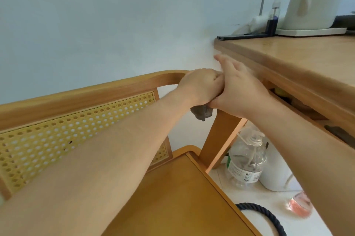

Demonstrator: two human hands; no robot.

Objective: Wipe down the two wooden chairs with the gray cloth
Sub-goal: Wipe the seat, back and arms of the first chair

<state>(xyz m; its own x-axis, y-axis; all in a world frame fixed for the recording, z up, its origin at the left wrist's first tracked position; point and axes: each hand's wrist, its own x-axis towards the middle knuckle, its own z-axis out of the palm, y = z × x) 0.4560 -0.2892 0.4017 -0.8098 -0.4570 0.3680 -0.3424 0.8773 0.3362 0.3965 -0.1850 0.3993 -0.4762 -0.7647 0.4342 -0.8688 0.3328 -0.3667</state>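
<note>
Head view: where is the gray cloth (pixel 201 114)?

Bunched at the right corner of the wooden chair (pixel 96 97), where the curved top rail meets the slanted post. A crumpled tuft hangs below the left grip (pixel 201 85), which is clenched round it on the rail.

And the right grip (pixel 243 95)?

It is pressed against the left one, one finger pointing up, thumb beside the tuft. It is blurred, so I cannot tell whether it grasps the cloth.

Any containers?

On the floor below the table (pixel 288 57) edge, a clear plastic bottle (pixel 245 160) with a thin tube inside looks nearly empty. Beside it stands a white rounded container (pixel 274 172), and nearer, a small clear vessel (pixel 299 205) holds something pink. On the table, a slim spray bottle (pixel 273 22) has dark blue liquid in its lower part. A white tote bag (pixel 311 1) stands on a pale tray (pixel 311 32), its contents hidden.

Materials?

The chair frame and flat seat (pixel 172 197) are smooth honey-coloured wood. The back is yellow woven cane (pixel 57 139) with round holes. A dark twisted rope (pixel 251 206) curves on the floor.
</note>
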